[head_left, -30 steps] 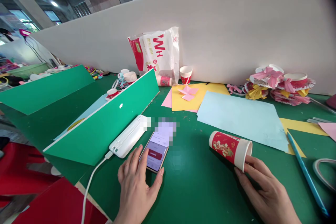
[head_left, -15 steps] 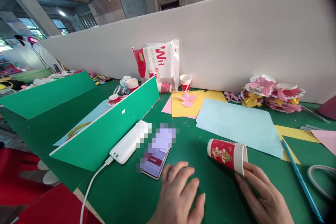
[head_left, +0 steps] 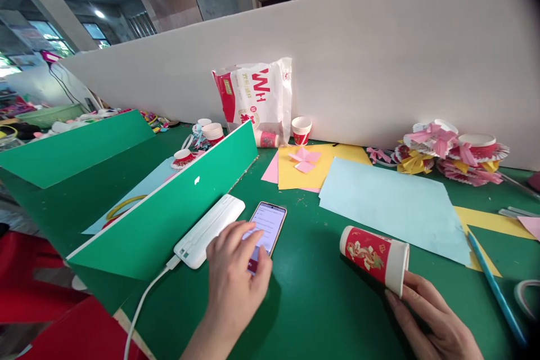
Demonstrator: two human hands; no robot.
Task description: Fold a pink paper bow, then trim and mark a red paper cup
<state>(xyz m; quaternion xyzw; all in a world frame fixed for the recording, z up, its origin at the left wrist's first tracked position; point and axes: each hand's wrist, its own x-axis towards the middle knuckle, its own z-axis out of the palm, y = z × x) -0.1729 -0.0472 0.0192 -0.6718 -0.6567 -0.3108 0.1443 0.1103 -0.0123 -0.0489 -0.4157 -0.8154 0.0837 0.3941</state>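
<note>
My left hand (head_left: pixel 236 281) lies over the lower half of a phone (head_left: pixel 268 223) that rests flat on the green table, its fingers spread and touching the lit screen. A white power bank (head_left: pixel 210 229) with a cable sits just left of the phone. A red and white paper cup (head_left: pixel 373 252) lies on its side to the right, mouth toward me. The fingertips of my right hand (head_left: pixel 434 323) touch the cup's rim, without gripping it.
A green divider board (head_left: pixel 169 208) stands left of the phone. Light blue paper (head_left: pixel 392 199), yellow paper (head_left: pixel 314 163) and pink paper lie behind the cup. A bag of cups (head_left: pixel 255 95), loose cups, paper flowers (head_left: pixel 451 146) and a blue pencil (head_left: pixel 495 287) sit around; a white wall (head_left: pixel 379 56) backs the table.
My left hand went right off the phone half a second ago and has come back onto its screen. My right hand has stayed at the cup's rim.
</note>
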